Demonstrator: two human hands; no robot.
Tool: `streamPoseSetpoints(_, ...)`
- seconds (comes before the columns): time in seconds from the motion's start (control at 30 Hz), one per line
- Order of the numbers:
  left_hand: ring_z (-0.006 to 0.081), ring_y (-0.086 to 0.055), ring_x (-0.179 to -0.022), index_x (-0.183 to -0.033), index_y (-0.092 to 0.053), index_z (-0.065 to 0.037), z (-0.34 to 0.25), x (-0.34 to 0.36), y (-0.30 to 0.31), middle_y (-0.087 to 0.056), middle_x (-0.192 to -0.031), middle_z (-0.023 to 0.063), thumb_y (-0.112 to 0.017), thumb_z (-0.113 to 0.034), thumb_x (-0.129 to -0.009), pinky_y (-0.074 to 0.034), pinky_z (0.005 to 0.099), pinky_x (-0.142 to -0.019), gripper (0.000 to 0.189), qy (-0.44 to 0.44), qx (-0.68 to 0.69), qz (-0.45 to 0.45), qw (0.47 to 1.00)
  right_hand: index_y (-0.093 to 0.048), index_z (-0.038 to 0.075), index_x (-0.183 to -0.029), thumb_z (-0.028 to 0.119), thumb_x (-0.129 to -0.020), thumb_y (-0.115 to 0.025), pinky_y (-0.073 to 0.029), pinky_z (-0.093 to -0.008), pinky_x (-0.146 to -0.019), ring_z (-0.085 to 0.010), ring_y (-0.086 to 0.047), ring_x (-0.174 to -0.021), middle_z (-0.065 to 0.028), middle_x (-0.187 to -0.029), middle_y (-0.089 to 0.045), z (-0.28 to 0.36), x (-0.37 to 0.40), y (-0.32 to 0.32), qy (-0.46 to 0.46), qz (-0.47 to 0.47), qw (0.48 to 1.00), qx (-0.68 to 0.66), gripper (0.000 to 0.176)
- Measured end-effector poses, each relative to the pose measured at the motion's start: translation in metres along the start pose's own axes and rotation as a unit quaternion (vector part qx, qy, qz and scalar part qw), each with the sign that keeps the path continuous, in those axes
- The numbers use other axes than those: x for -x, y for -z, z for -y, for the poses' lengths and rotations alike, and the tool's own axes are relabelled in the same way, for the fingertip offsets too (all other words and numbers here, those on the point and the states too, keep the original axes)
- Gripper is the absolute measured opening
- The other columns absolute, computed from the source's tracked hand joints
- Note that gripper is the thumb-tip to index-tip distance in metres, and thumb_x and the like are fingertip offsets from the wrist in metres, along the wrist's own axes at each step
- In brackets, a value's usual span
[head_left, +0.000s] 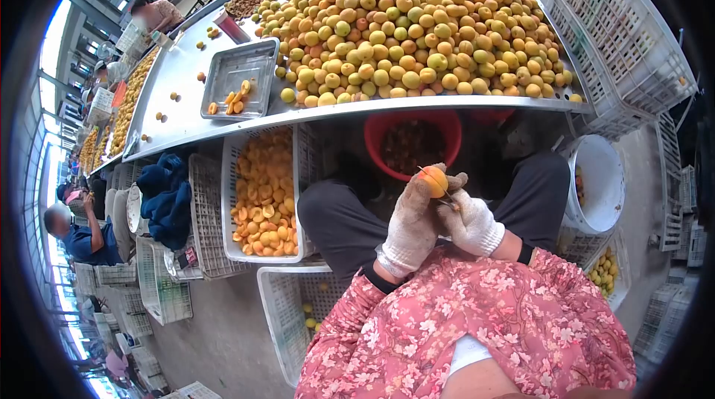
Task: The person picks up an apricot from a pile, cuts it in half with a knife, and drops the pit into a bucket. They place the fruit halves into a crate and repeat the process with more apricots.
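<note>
A yellow-orange apricot [433,182] with a reddish patch is pinched in the fingers of my left hand [408,231], which wears a soiled white work glove. My right hand [474,224], gloved too, is closed just beside it. Its fingers grip what looks like a small knife [450,201], whose thin tip lies close to the fruit's lower side; most of it is hidden. Both hands are above my lap. Beyond them on the floor stands a red tub [370,147] with dark brown scraps, perhaps pits, inside.
A heap of apricots [417,34] covers much of the metal table [182,112], near a tray [212,86] with several cut pieces. A crate [231,246] of apricot halves stands at my left, a white bucket [602,190] at my right. Other people sit at far left.
</note>
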State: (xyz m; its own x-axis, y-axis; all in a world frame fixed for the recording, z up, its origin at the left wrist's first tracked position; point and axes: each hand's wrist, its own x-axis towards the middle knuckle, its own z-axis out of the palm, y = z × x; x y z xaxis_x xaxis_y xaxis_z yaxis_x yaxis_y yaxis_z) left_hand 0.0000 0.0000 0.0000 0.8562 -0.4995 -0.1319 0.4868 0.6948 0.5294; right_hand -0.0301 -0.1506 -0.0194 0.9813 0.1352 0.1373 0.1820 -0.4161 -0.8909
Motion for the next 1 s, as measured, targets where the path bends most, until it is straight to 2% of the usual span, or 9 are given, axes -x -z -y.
streamPoseSetpoints(0.1, 0.0238, -0.059, -0.116, -0.143, -0.042, -0.008, 0.005, -0.006, 0.001, -0.056, -0.136, 0.0155, -0.062, -0.037, -0.099, -0.051, 0.0360, -0.097, 0.057, 0.014, 0.087, 0.012, 0.996, -0.056, 0.003, -0.109, 0.023, -0.094, -0.065, -0.054, -0.0439, -0.063, -0.0413, -0.067, -0.075, -0.0197, -0.079, -0.067, 0.008, -0.002, 0.010, -0.008, 0.001, 1.000, 0.006, 0.027)
streamPoseSetpoints(0.17, 0.0218, -0.060, -0.113, -0.142, -0.042, -0.007, 0.000, -0.007, -0.005, -0.060, -0.130, 0.0168, -0.061, -0.037, -0.099, -0.052, 0.0333, -0.092, 0.056, -0.126, -0.206, -0.046, 0.969, -0.057, 0.003, -0.109, 0.020, -0.093, -0.065, -0.053, -0.0431, -0.060, -0.0405, -0.067, -0.071, -0.0190, -0.079, -0.067, 0.017, -0.002, 0.016, -0.039, 0.023, 0.999, 0.001, 0.025)
streamPoseSetpoints(0.2, 0.0208, -0.060, -0.111, -0.141, -0.043, -0.006, -0.004, -0.007, -0.013, -0.060, -0.128, 0.0173, -0.061, -0.038, -0.099, -0.052, 0.0318, -0.090, 0.055, -0.158, -0.203, -0.046, 0.965, -0.057, 0.003, -0.109, 0.020, -0.093, -0.065, -0.053, -0.0431, -0.060, -0.0405, -0.067, -0.071, -0.0190, -0.079, -0.067, 0.015, -0.004, 0.014, -0.036, 0.020, 0.999, -0.001, 0.025)
streamPoseSetpoints(0.37, 0.0253, -0.062, -0.109, -0.134, -0.049, -0.005, 0.004, -0.008, -0.024, -0.059, -0.126, 0.0196, -0.051, -0.055, -0.099, -0.051, 0.0349, -0.093, 0.061, -0.043, 0.010, -0.038, 0.998, -0.058, 0.003, -0.117, 0.018, -0.092, -0.067, -0.054, -0.0426, -0.058, -0.0391, -0.067, -0.067, -0.0175, -0.078, -0.067, -0.011, -0.007, -0.003, 0.099, -0.086, 0.991, 0.041, 0.031)
streamPoseSetpoints(0.5, 0.0232, -0.057, -0.114, -0.135, -0.048, -0.004, 0.001, -0.009, -0.015, -0.058, -0.128, 0.0184, -0.046, -0.058, -0.100, -0.045, 0.0341, -0.100, 0.065, 0.004, 0.057, -0.003, 0.998, -0.058, 0.003, -0.118, 0.020, -0.092, -0.067, -0.054, -0.0422, -0.059, -0.0401, -0.067, -0.068, -0.0173, -0.077, -0.067, -0.006, -0.003, 0.005, 0.060, -0.051, 0.997, 0.016, 0.032)
streamPoseSetpoints(0.57, 0.0196, -0.056, -0.115, -0.140, -0.044, -0.004, 0.000, -0.011, -0.015, -0.058, -0.128, 0.0171, -0.050, -0.050, -0.102, -0.045, 0.0315, -0.100, 0.060, -0.172, -0.263, -0.050, 0.948, -0.057, 0.002, -0.118, 0.020, -0.092, -0.066, -0.054, -0.0418, -0.059, -0.0401, -0.067, -0.069, -0.0173, -0.077, -0.067, 0.003, -0.003, 0.012, 0.037, -0.023, 0.999, 0.022, 0.032)
streamPoseSetpoints(0.73, 0.0150, -0.058, -0.108, -0.141, -0.046, -0.005, -0.004, -0.005, -0.012, -0.061, -0.121, 0.0099, -0.062, -0.037, -0.100, -0.045, 0.0308, -0.100, 0.054, -0.159, -0.213, -0.029, 0.964, -0.057, 0.002, -0.115, 0.019, -0.093, -0.065, -0.053, -0.0411, -0.059, -0.0401, -0.067, -0.070, -0.0177, -0.076, -0.067, 0.007, -0.003, 0.012, 0.026, 0.012, 0.998, 0.049, 0.029)
streamPoseSetpoints(0.87, 0.0235, -0.061, -0.106, -0.133, -0.050, -0.004, 0.008, -0.005, -0.023, -0.063, -0.121, 0.0178, -0.042, -0.064, -0.098, -0.048, 0.0338, -0.095, 0.070, -0.020, -0.009, -0.048, 0.999, -0.057, 0.002, -0.107, 0.020, -0.094, -0.064, -0.053, -0.0419, -0.059, -0.0400, -0.067, -0.070, -0.0189, -0.075, -0.066, 0.006, -0.006, 0.005, 0.078, -0.069, 0.994, -0.011, 0.024)
streamPoseSetpoints(1.0, 0.0207, -0.060, -0.105, -0.134, -0.049, -0.004, 0.001, -0.009, -0.028, -0.062, -0.123, 0.0174, -0.047, -0.059, -0.099, -0.048, 0.0325, -0.094, 0.065, -0.027, 0.019, -0.031, 0.999, -0.057, 0.002, -0.106, 0.020, -0.093, -0.064, -0.053, -0.0428, -0.059, -0.0400, -0.067, -0.070, -0.0200, -0.075, -0.065, 0.012, -0.004, 0.014, 0.059, -0.034, 0.998, -0.003, 0.024)
